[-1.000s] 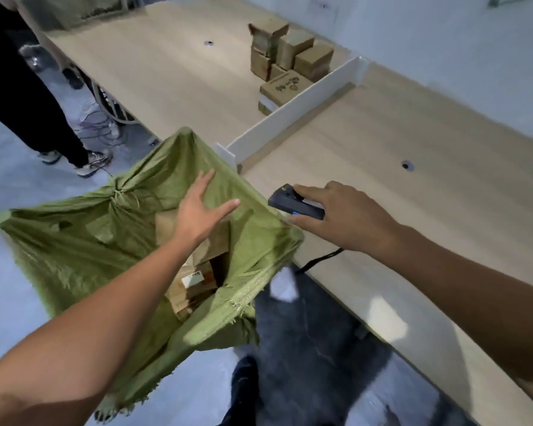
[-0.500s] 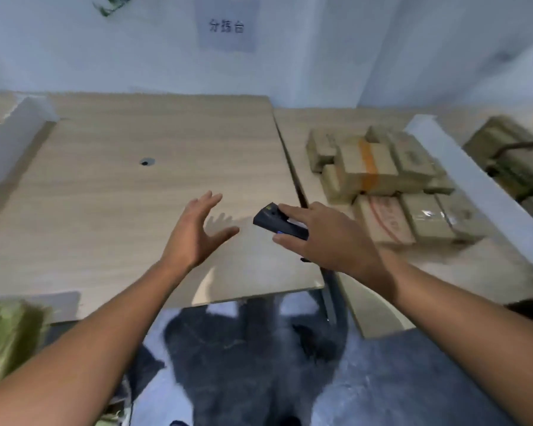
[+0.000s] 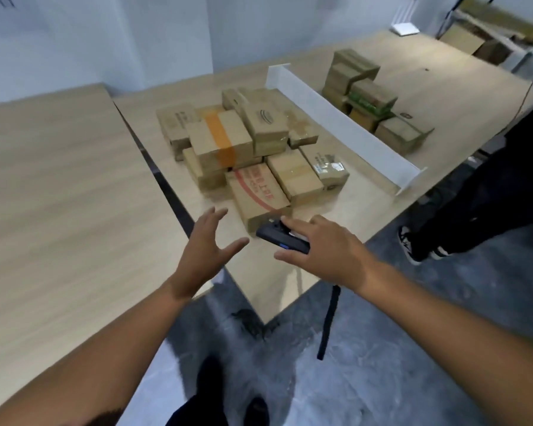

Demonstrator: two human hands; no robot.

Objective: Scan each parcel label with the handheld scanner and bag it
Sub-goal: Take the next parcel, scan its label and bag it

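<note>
A pile of brown cardboard parcels [image 3: 246, 149] lies on the wooden table [image 3: 59, 195] ahead of me. The nearest is a box with red print [image 3: 256, 192]; behind it sits one with an orange tape band [image 3: 219, 139]. My right hand [image 3: 323, 247] holds the dark handheld scanner [image 3: 282, 238] just in front of the red-printed box, its strap [image 3: 328, 321] hanging down. My left hand [image 3: 206, 250] hovers open with fingers spread, left of the scanner and short of the parcels. The green bag is out of view.
A white divider board [image 3: 342, 127] stands right of the pile, with more boxes [image 3: 373, 103] beyond it. Another person's dark leg and shoe [image 3: 413, 244] stand at the table's right edge. A dark gap [image 3: 163, 182] separates two tabletops. Grey floor lies below.
My view has swung right from the green bag to the parcel pile. Both hands have travelled with it, the right still gripping the scanner, the left still spread and holding nothing.
</note>
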